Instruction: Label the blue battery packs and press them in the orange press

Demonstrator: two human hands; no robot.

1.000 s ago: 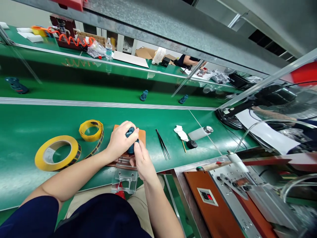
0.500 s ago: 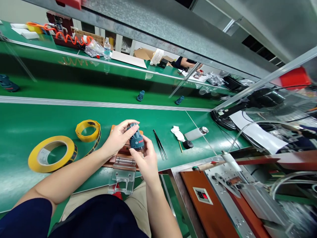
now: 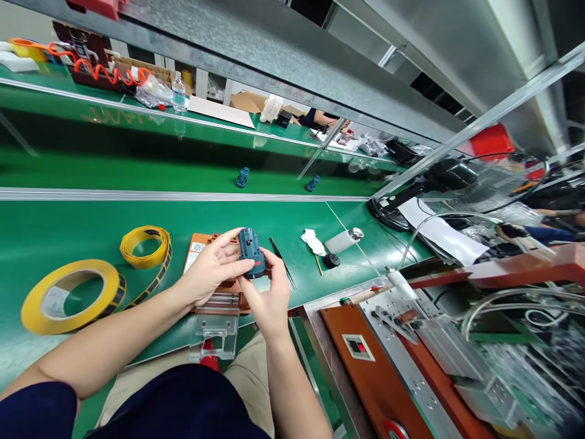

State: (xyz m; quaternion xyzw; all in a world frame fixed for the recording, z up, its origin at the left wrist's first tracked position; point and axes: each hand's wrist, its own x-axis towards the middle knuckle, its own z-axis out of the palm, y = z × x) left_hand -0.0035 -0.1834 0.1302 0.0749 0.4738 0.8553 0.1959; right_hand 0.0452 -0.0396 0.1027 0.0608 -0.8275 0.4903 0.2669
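A dark blue power-tool battery pack (image 3: pixel 249 245) with red lettering is held up between both my hands, above an orange-brown fixture (image 3: pixel 194 244). My left hand (image 3: pixel 205 271) grips its left side, thumb across the front. Around the lower right side and base curl the thumb and fingers of my right hand (image 3: pixel 269 299). The fixture bears a QR label, and a clear plastic flap (image 3: pixel 219 329) hangs toward my lap. My forearm passes beside a large roll of yellow-backed labels (image 3: pixel 34 305); a smaller yellow roll (image 3: pixel 130 256) has its strip trailing toward me.
Black tweezers (image 3: pixel 280 256) lie right of my hands. Beyond them are a white cloth (image 3: pixel 312 241), a black cap (image 3: pixel 331 260) and a pale bottle (image 3: pixel 342 241). Two blue battery packs (image 3: pixel 242 177) stand on the green belt behind. A metal press machine (image 3: pixel 439 347) occupies the right.
The battery pack has been turned in my hands, showing more of its slotted side, and my left fingers have shifted lower. The view has swung right; a pack at far left has left the picture.
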